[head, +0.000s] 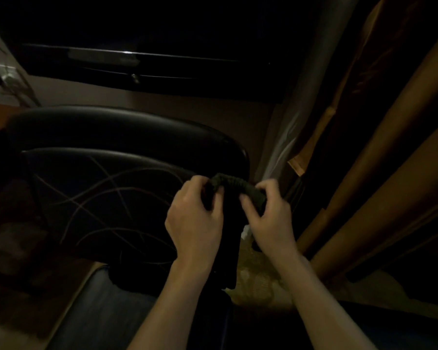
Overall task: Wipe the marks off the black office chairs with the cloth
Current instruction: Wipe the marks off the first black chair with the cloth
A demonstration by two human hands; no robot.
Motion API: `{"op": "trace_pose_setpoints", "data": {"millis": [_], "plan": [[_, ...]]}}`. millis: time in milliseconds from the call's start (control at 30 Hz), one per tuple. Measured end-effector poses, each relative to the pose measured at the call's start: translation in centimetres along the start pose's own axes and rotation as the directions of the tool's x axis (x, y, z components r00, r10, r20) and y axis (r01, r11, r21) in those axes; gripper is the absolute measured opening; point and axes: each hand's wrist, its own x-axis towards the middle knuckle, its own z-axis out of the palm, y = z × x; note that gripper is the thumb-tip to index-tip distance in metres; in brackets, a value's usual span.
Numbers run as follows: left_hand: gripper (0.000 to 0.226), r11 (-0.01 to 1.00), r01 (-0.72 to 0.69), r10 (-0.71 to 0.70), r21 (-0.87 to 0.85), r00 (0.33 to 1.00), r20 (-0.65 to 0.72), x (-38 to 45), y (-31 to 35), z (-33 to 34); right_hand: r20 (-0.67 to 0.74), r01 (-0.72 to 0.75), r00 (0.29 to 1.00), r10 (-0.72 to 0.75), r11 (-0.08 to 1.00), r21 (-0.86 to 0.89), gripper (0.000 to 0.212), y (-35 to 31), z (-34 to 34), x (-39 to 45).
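Head camera looked down in dim light on two bare forearms reaching forward. The left hand and the right hand each pinched one end of a dark green, ribbed, folded cloth, fingers curled over its top edge and thumbs underneath. The cloth's long axis ran left to right, its right end a little lower, and a darker length of fabric hung straight down from it between the wrists.

Nearest, beneath the arms, lay the smooth, dark padded seat of a black office chair. Beyond it rose the chair's curved black backrest, crossed by pale arcing marks, with a glossy padded top roll above. The cloth was held just at the backrest's right edge, at about mid-height; whether it touched could not be told.

To the right, just beside that edge, stood a pale wall corner, then brown folded curtains running up to the top right, leaving only a narrow gap for the right hand. Something pale and crumpled lay low in that gap. Farthest off, a dark window with a thin shiny rail spanned the wall.
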Motion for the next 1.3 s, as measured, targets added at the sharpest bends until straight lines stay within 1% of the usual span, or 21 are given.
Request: {"op": "trace_pose_setpoints", "data": {"millis": [67, 167, 233, 400, 533, 633, 733, 767, 833, 900, 967, 1033, 1133, 1300], "plan": [[0.011, 0.999, 0.0, 0.001, 0.042, 1.0, -0.019, 0.0, 0.6, 0.0, 0.006, 0.024, 1.0, -0.024, 0.999, -0.041, 0.025, 0.6, 1.0, -0.7], [0.01, 0.997, 0.027, -0.025, 0.075, 0.999, -0.026, -0.2, 1.2, -0.1, -0.046, 0.045, 0.998, -0.045, 0.999, 0.0, 0.027, 1.1, 1.7, -0.7], [0.009, 0.998, 0.047, -0.045, 0.05, 0.998, -0.035, -0.7, 0.9, 0.0, -0.042, 0.038, 0.998, -0.037, 0.999, 0.03, 0.03, 1.2, 1.8, -0.6], [0.009, 1.0, -0.002, 0.002, -0.005, 0.998, -0.065, -3.1, -1.0, 1.2, -0.002, 0.024, 1.0, -0.024, 0.999, 0.037, 0.03, 2.6, 2.5, -1.2], [0.009, 0.997, -0.017, 0.006, -0.076, 0.989, -0.147, -4.8, -3.0, 2.4, -0.017, -0.008, 1.0, 0.01, 0.996, 0.092, 0.034, 3.5, 3.3, -2.0], [0.011, 0.988, -0.047, 0.013, -0.144, 0.973, -0.229, -6.1, -4.4, 3.2, -0.075, -0.021, 0.997, 0.036, 0.981, 0.195, 0.042, 4.1, 4.2, -2.2], [0.015, 0.974, -0.076, 0.014, -0.212, 0.96, -0.278, -7.4, -5.8, 4.0, -0.07, -0.003, 0.997, 0.022, 0.965, 0.261, 0.063, 4.8, 4.8, -2.1], [0.015, 0.97, -0.085, 0.016, -0.228, 0.957, -0.29, -7.7, -6.3, 4.4, -0.056, 0.015, 0.998, -0.002, 0.971, 0.24, 0.063, 5.2, 5.0, -2.0], [0.016, 0.967, -0.101, 0.028, -0.235, 0.955, -0.294, -8.3, -7.3, 5.2, -0.033, 0.06, 0.998, -0.056, 0.986, 0.154, 0.055, 6.4, 5.3, -2.3], [0.015, 0.97, -0.115, 0.05, -0.215, 0.957, -0.284, -9.1, -8.7, 6.0, -0.031, 0.095, 0.995, -0.092, 0.987, 0.133, 0.048, 7.8, 5.8, -2.8], [0.015, 0.975, -0.127, 0.071, -0.185, 0.957, -0.28, -10.6, -10.4, 6.8, -0.014, 0.074, 0.997, -0.073, 0.988, 0.137, 0.045, 9.6, 6.7, -3.7], [0.014, 0.976, -0.124, 0.07, -0.181, 0.958, -0.277, -11.6, -11.6, 7.6, 0.017, 0.019, 1.0, -0.022, 0.986, 0.164, 0.042, 11.2, 7.4, -4.2], [0.013, 0.976, -0.141, 0.089, -0.168, 0.955, -0.284, -13.3, -13.2, 8.7, 0.05, -0.006, 0.999, -0.004, 0.981, 0.195, 0.04, 13.3, 8.4, -5.1], [0.013, 0.973, -0.181, 0.134, -0.14, 0.947, -0.29, -15.4, -14.8, 10.0, 0.073, -0.03, 0.997, 0.018, 0.985, 0.169, 0.042, 14.3, 8.5, -6.6]]}}
